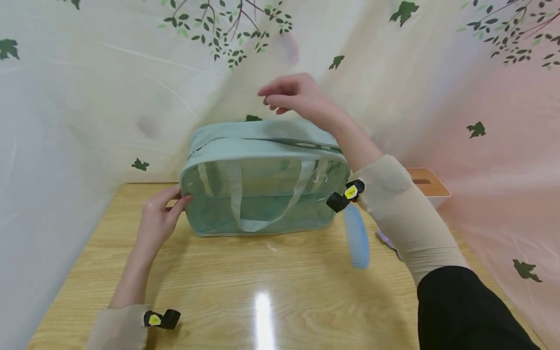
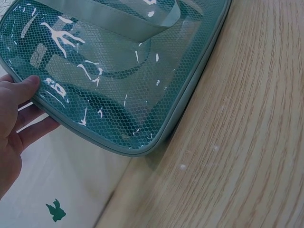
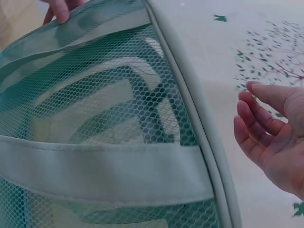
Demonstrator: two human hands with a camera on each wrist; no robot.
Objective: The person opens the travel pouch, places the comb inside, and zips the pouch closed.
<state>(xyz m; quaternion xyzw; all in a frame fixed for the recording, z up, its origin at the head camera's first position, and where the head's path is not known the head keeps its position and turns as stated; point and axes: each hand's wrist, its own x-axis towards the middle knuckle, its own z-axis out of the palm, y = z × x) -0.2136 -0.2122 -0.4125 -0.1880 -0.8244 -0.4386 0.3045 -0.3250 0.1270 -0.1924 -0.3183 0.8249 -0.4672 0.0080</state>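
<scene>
A mint-green toiletry bag (image 1: 273, 177) with see-through mesh sides stands upright at the back of the wooden table. Its strap handle (image 3: 104, 175) hangs down over the front, and the top seam gapes toward the right. My left hand (image 1: 159, 216) pinches the bag's left edge; in the left wrist view the thumb (image 2: 29, 85) lies on the front panel, with fingers behind the rim. Above the bag's top, my right hand (image 1: 297, 95) hovers apart from it, fingers loosely bent and holding nothing. The right wrist view also shows that right hand (image 3: 280, 133) beyond the bag's rim.
To the right of the bag lies a pale blue curved object (image 1: 357, 238). A purple item (image 1: 387, 240) is partly covered by the right forearm. Behind that arm stands a white box with a slotted wooden lid (image 1: 430, 182). A leaf-printed curtain (image 1: 175, 97) borders the table.
</scene>
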